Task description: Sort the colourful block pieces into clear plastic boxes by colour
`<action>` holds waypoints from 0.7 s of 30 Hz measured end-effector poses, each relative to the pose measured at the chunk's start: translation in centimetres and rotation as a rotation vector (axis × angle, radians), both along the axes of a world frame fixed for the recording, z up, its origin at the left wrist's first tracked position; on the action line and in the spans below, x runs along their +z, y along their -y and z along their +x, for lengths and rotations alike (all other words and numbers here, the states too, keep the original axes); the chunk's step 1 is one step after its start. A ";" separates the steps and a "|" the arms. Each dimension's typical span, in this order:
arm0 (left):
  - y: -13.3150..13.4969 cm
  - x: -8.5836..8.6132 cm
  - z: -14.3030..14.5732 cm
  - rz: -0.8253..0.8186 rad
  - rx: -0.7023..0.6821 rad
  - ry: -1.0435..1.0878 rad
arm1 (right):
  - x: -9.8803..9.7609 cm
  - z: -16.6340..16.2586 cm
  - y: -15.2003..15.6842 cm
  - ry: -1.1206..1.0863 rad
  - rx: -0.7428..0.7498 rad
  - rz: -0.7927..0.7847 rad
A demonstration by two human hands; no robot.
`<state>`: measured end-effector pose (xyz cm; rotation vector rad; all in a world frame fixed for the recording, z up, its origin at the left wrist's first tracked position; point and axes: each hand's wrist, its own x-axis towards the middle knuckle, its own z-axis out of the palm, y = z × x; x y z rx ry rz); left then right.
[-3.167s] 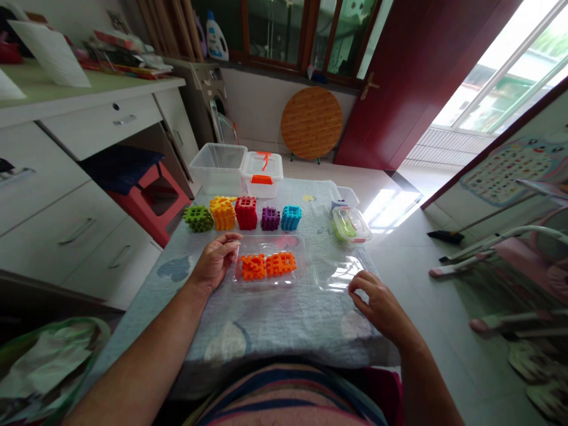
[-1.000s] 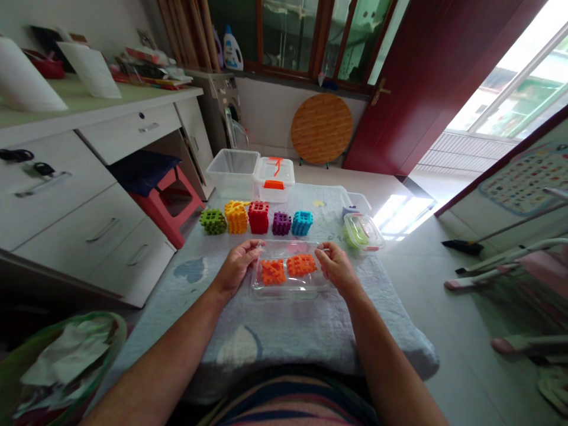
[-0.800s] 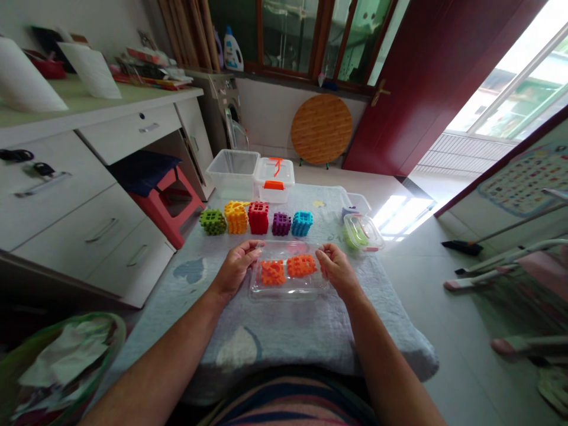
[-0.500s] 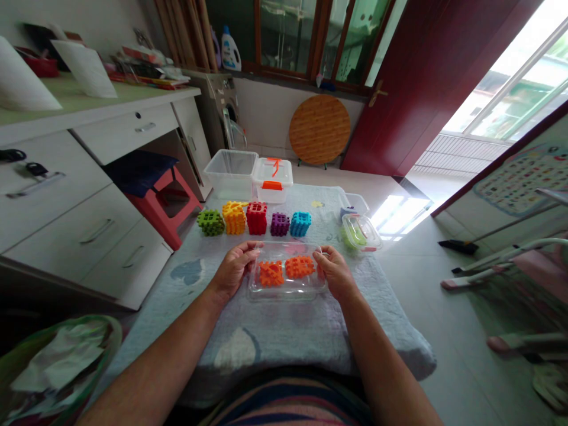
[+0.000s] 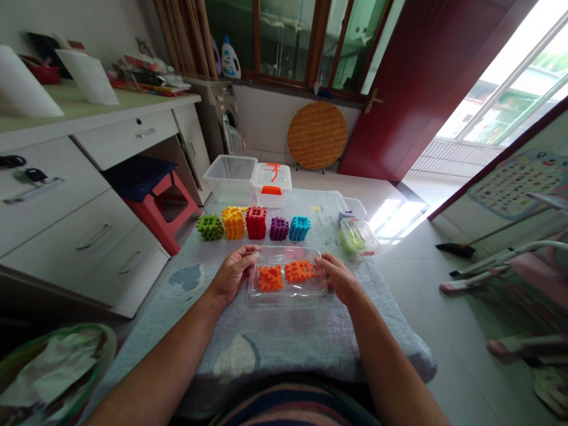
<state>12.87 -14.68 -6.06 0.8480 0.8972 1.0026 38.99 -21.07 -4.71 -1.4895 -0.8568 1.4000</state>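
A clear plastic container (image 5: pixel 288 299) rests on the cloth-covered table in front of me. Inside it lie orange interlocking blocks (image 5: pixel 270 278) in two clusters, the right one stacked together. My left hand (image 5: pixel 234 271) grips the container's left end, with fingers on its rim. At the right end my right hand (image 5: pixel 338 276) holds the rim between thumb and fingers. Beyond the container stands a row of block stacks: green (image 5: pixel 210 228), yellow (image 5: pixel 234 223), red (image 5: pixel 256 223), purple (image 5: pixel 279 229) and blue (image 5: pixel 300 228).
Behind the row are an uncovered clear bin (image 5: pixel 231 180) and a lidded box with orange latches (image 5: pixel 271 184). Two small clear containers are at the right edge, the nearer with green pieces (image 5: pixel 354 238). A red stool (image 5: pixel 155 213) stands left; a waste basket (image 5: pixel 104 355) is lower left.
The view has tilted slightly, so everything sits a little lower. Both hands keep their hold on the container, and the right fingers have shifted slightly along its end.
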 end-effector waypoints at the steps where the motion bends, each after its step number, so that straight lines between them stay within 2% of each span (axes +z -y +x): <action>1: 0.0 -0.1 0.0 0.006 -0.004 0.000 | 0.1 0.1 0.0 0.009 0.039 0.001; 5: -0.1 -0.3 -0.1 0.014 -0.009 -0.007 | 0.5 0.1 -0.1 0.022 0.128 0.015; 11: 0.4 0.4 0.0 -0.049 -0.030 0.063 | 1.6 0.0 0.3 -0.028 0.105 0.012; 16: 0.5 0.4 0.0 -0.032 -0.018 0.101 | 2.5 0.1 0.6 -0.059 0.219 -0.034; 21: 0.4 0.2 -0.1 -0.049 -0.048 0.117 | 2.3 0.9 0.9 -0.085 0.361 -0.091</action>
